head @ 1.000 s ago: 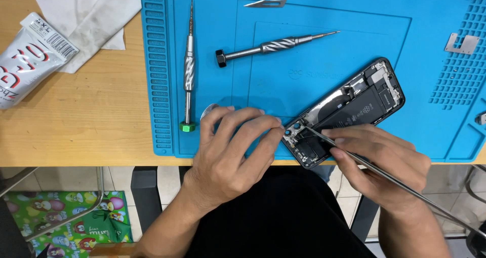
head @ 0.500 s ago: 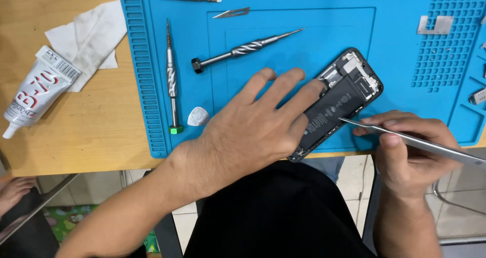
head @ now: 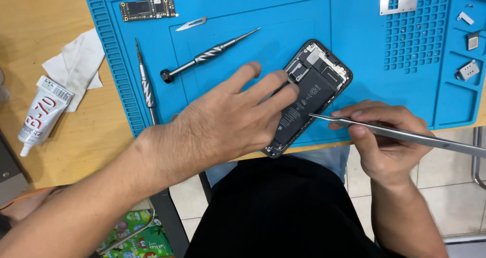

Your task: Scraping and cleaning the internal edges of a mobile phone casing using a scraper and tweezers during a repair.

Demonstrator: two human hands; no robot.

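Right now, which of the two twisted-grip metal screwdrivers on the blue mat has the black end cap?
The slanted metal screwdriver in the mat's middle; the upright one at the left edge lacks it.

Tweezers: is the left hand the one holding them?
No, the right hand grips the long metal tweezers, while the left hand lies with its fingers on the opened phone.

head cam | worn | looks steeply down | close over mat (head: 354,15)
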